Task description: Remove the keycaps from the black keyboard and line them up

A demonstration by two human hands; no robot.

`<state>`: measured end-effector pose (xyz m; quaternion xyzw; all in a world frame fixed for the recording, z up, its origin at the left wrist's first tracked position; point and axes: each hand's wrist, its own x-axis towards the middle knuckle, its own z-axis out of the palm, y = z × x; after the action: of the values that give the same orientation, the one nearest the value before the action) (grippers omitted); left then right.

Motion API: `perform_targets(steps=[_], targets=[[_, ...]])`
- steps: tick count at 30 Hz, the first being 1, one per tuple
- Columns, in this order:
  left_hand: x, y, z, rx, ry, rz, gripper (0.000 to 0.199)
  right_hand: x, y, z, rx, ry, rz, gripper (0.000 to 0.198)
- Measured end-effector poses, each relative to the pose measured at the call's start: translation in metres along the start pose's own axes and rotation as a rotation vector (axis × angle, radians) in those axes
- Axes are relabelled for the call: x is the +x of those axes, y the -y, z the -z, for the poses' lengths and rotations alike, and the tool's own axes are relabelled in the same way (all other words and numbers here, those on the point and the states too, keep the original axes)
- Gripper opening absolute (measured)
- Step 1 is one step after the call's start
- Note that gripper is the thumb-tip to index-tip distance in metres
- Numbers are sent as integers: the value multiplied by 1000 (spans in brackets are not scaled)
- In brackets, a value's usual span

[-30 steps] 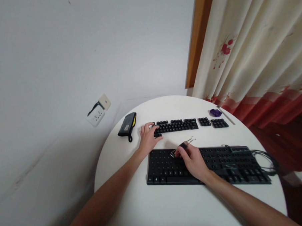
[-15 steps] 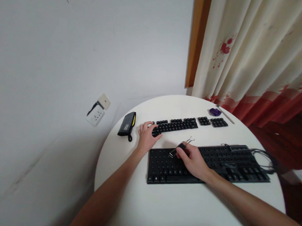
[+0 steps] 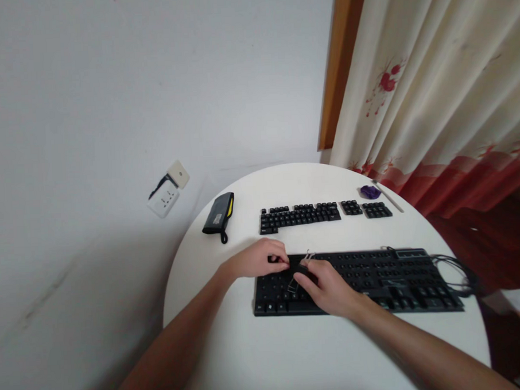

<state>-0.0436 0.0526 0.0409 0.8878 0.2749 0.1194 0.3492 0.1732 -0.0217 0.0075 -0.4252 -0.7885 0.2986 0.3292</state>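
Observation:
A black keyboard (image 3: 376,282) lies across the table, many of its keycaps gone on the left and upper parts. My right hand (image 3: 328,285) is closed around the black handle of a wire keycap puller (image 3: 293,285), above the keyboard's left half. Its thin wire ends point away from me. Beside it, my left hand (image 3: 265,258) is pinched over the keyboard's upper left corner; what its fingertips hold, if anything, is hidden. Farther back, loose black keycaps (image 3: 302,217) are laid out in keyboard order.
The round white table (image 3: 250,356) stands against the wall. On it are a dark zip pouch (image 3: 219,214) at left, a purple crumpled lump (image 3: 370,192) and a thin pale stick (image 3: 391,198) at back right. A coiled cable (image 3: 462,275) hangs near the right edge.
My left hand has moved from the left end of the keycap rows towards me, onto the keyboard, and its fingers have closed. My right hand has shifted slightly left and nearer with the puller.

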Motion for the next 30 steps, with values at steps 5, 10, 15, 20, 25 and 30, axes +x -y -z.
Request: perform_targets(steps=[5, 10, 15, 20, 25, 30], targets=[[-2, -4, -2, -69, 242, -59, 6, -3, 2, -9, 23, 80, 32, 21], [-5, -4, 1, -16, 292, -100, 20, -3, 10, -8, 14, 152, 102, 20], [-5, -3, -5, 85, 265, -123, 26, -3, 17, -7, -93, 235, 201, 20], [-5, -9, -13, 186, 219, -55, 33, -3, 16, -10, -122, 215, 197, 20], [-1, -14, -17, 208, 196, 34, 35, -1, 10, -16, -30, 115, -11, 24], [1, -14, -16, 226, 220, 25, 30, 2, 7, -18, 135, 72, -83, 28]])
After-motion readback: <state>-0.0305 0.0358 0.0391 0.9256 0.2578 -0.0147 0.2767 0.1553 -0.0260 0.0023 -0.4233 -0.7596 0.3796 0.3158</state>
